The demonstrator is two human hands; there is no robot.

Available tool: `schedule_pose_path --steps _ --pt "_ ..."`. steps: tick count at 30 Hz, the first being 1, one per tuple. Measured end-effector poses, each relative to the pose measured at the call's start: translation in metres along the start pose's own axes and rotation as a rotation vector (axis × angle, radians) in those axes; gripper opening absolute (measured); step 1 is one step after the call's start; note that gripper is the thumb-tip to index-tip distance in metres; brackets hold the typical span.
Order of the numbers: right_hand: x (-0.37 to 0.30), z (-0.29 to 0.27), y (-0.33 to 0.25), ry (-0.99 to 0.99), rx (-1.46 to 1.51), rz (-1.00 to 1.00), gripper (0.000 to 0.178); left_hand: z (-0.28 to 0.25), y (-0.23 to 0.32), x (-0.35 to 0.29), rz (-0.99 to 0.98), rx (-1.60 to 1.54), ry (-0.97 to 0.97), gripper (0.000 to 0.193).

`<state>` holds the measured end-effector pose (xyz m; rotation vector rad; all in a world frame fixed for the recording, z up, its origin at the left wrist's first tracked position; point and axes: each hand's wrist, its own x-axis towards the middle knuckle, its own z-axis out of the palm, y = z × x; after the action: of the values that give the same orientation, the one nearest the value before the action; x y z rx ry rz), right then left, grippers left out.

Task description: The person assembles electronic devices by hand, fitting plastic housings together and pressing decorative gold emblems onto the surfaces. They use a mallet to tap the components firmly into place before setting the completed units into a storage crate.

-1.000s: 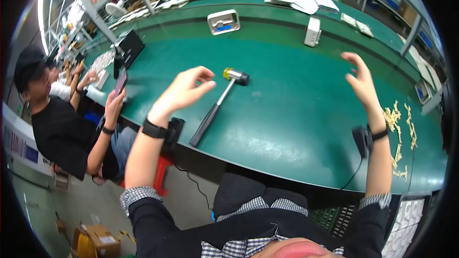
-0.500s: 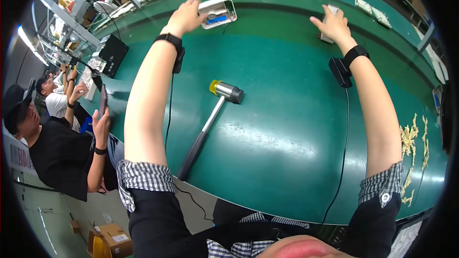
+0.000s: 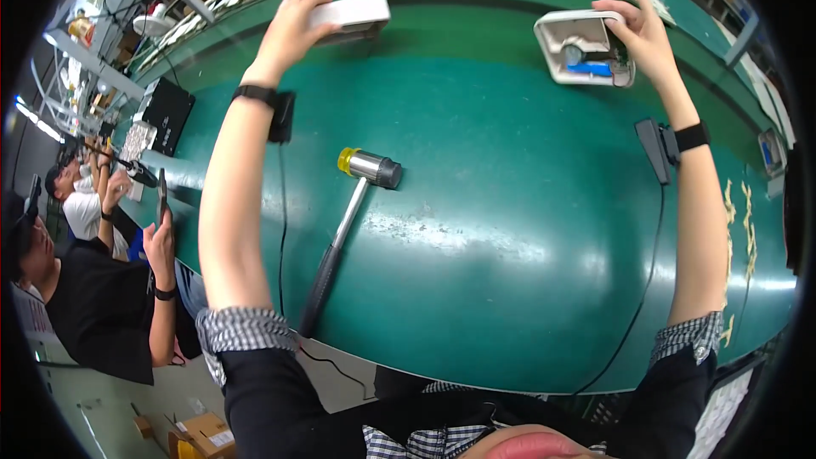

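Observation:
My left hand (image 3: 291,32) grips one end of a white plastic casing (image 3: 353,10), its smooth outer side turned up and its inside mostly hidden. In my right hand (image 3: 643,34) is a second white plastic casing (image 3: 544,36), tilted so that its open side faces me. A blue part (image 3: 590,70), a round grey part and some wires sit inside that casing. Between my forearms a two-faced mallet (image 3: 370,168) lies on the green tabletop, its yellow face to the left and black face to the right. Neither hand touches it.
Cords hang from the black devices on my wrists across the green table (image 3: 476,306). Yellowish scraps (image 3: 748,229) lie at the right, and another small casing (image 3: 772,153) stands beyond them. A black box (image 3: 164,117) and co-workers are at the left. White parts lie along the back.
The left casing has turned from open side up to outer side up. My right hand has picked up its casing and tilted it open side toward me. The mallet appears slightly shifted with the view.

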<state>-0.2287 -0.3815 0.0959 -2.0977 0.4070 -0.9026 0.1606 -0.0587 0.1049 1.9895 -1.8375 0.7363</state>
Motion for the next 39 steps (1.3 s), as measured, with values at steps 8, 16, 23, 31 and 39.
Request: schedule_pose_path --steps 8,16,23,31,39 --pt "-0.161 0.008 -0.098 -0.064 0.37 -0.146 0.051 -0.18 0.209 -0.092 -0.178 -0.664 -0.149 0.051" --pt "-0.278 0.051 -0.126 -0.268 0.359 -0.052 0.053 -0.137 0.336 -0.147 -0.164 -0.853 -0.363 0.057" --pt "-0.273 -0.039 -0.126 -0.153 -0.685 -0.247 0.055 -0.127 0.356 -0.145 -0.174 -0.796 -0.261 0.049" --pt "-0.305 -0.154 0.002 0.104 -0.948 0.237 0.037 -0.131 0.35 -0.149 -0.09 -0.572 0.053 0.038" --pt "-0.28 -0.133 -0.006 0.062 -0.928 0.517 0.015 -0.146 0.338 -0.156 -0.161 -0.481 0.046 0.032"
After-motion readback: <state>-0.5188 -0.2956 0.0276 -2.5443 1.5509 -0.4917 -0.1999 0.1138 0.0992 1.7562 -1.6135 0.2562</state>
